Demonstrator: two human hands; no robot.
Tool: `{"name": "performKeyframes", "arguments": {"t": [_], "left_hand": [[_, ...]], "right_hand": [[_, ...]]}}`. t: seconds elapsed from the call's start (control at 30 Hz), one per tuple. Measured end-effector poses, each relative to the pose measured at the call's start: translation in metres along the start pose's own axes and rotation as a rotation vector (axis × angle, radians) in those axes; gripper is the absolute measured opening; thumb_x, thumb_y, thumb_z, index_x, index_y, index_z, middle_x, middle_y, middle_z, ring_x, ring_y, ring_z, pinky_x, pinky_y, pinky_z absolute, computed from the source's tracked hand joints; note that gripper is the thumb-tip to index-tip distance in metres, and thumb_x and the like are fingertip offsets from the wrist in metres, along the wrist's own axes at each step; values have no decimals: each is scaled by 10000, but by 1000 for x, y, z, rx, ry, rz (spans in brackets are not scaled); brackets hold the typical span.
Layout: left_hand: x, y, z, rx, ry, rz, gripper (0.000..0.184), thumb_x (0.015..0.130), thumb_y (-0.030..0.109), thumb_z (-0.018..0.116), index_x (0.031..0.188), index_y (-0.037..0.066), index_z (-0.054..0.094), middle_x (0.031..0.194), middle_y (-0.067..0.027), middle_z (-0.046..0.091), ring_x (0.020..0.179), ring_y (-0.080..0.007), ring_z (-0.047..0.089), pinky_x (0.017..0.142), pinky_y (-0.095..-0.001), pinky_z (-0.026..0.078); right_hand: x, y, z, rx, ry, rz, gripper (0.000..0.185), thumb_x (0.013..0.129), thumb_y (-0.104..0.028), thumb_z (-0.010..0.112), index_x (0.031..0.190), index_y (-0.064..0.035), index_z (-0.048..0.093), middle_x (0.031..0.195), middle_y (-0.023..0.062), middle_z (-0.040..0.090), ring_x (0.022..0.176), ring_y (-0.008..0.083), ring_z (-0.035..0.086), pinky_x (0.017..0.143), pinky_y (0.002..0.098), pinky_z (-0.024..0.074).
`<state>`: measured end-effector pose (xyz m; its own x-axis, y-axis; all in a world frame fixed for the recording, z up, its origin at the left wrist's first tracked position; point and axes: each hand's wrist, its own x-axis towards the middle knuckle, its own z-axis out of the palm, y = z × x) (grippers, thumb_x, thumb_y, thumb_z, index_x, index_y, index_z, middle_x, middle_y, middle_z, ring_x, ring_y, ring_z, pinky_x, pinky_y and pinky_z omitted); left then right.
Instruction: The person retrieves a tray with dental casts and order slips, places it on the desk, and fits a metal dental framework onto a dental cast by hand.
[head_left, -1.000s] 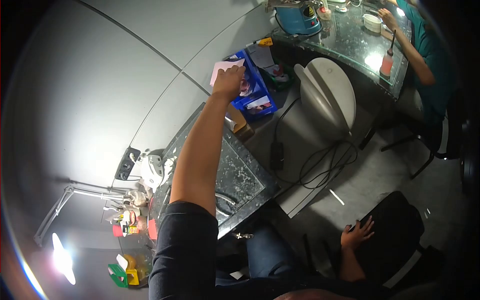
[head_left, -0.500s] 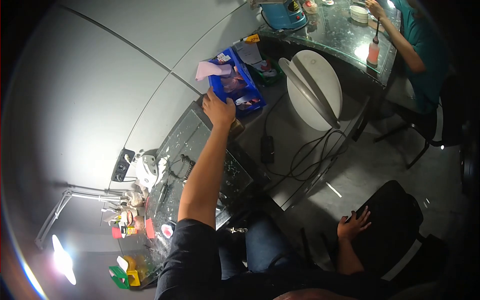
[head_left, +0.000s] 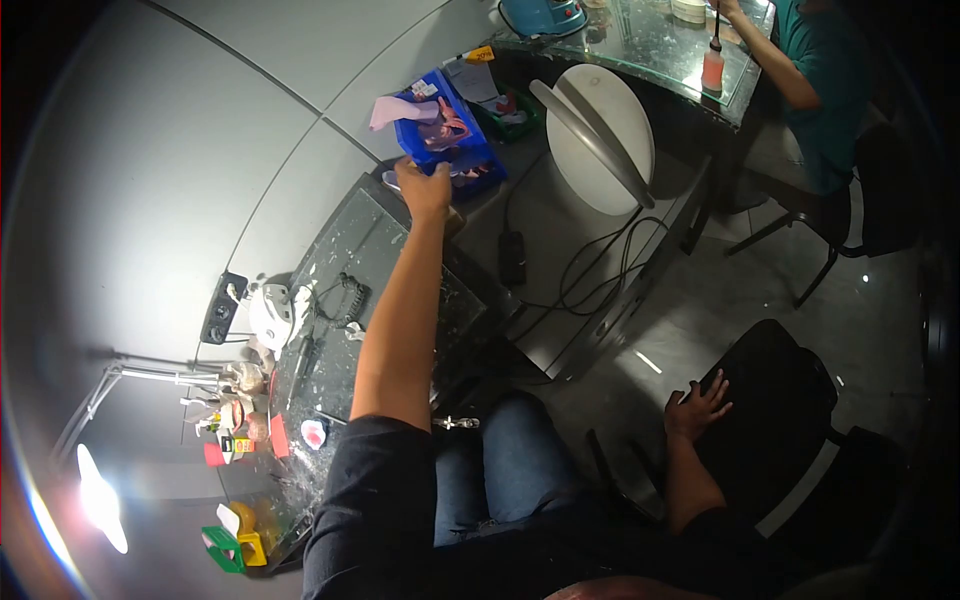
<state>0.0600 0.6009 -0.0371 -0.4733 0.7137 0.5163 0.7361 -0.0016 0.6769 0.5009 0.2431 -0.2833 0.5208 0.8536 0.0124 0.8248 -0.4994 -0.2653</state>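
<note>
My left hand (head_left: pixel 425 190) is stretched out to the near end of a blue bin (head_left: pixel 494 178), its fingers curled in close to the rim. What they hold is hidden; a pale object (head_left: pixel 392 181) shows beside the fingertips. Pink pieces (head_left: pixel 445 130) lie in the bin, and a light pink sheet (head_left: pixel 400 112) hangs over its wall-side edge. Off to the right, my right hand (head_left: pixel 698 405) rests with spread fingers on a black chair (head_left: pixel 765 400).
A dark, speckled workbench (head_left: pixel 350 235) carries a white device (head_left: pixel 272 315) and small items. Beyond the bin stands a round whitish hood (head_left: pixel 605 135) with looped cables (head_left: pixel 590 285). A co-worker in a green top (head_left: pixel 825 110) sits at a glass-topped table (head_left: pixel 640 45), near a pink-filled bottle (head_left: pixel 712 70).
My left hand's fingers have curled in at the bin's near end, where they were more spread. The whole view has shifted slightly. My right hand stays on the chair.
</note>
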Motion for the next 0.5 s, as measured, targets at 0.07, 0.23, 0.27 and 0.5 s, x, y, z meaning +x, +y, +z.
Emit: {"name": "performKeyframes", "arguments": {"t": [0.07, 0.23, 0.27, 0.5], "left_hand": [[12, -12, 11, 34, 152, 24, 716, 723, 229, 882, 1266, -83, 535, 1053, -196, 677, 962, -298, 671, 870, -378, 532], [39, -36, 37, -273, 7, -144, 658, 761, 207, 839, 1259, -99, 539, 1135, -222, 686, 994, -283, 685, 845, -365, 545], [45, -36, 35, -331, -12, -260, 640, 773, 196, 816, 1272, -94, 540, 1125, -218, 690, 973, -281, 688, 839, -363, 547], [66, -29, 36, -5, -4, -331, 562, 847, 414, 716, 1144, -63, 723, 1106, -262, 733, 1048, -362, 714, 943, -421, 515]], "right_hand": [[1, -2, -3, -3, -17, 7, 329, 856, -267, 622, 1140, -116, 691, 1707, 104, 212, 1593, 304, 141, 1245, 632, 65], [3, -4, -4, -37, -46, 21, 334, 868, -269, 627, 1161, -121, 690, 1707, 103, 207, 1593, 305, 137, 1247, 630, 64], [2, -5, -7, -30, -58, 25, 333, 869, -274, 630, 1158, -120, 693, 1708, 104, 206, 1594, 304, 134, 1249, 624, 62], [4, -6, 1, -57, -55, 39, 336, 863, -266, 638, 1162, -126, 699, 1710, 98, 202, 1596, 299, 127, 1252, 620, 61]]}}
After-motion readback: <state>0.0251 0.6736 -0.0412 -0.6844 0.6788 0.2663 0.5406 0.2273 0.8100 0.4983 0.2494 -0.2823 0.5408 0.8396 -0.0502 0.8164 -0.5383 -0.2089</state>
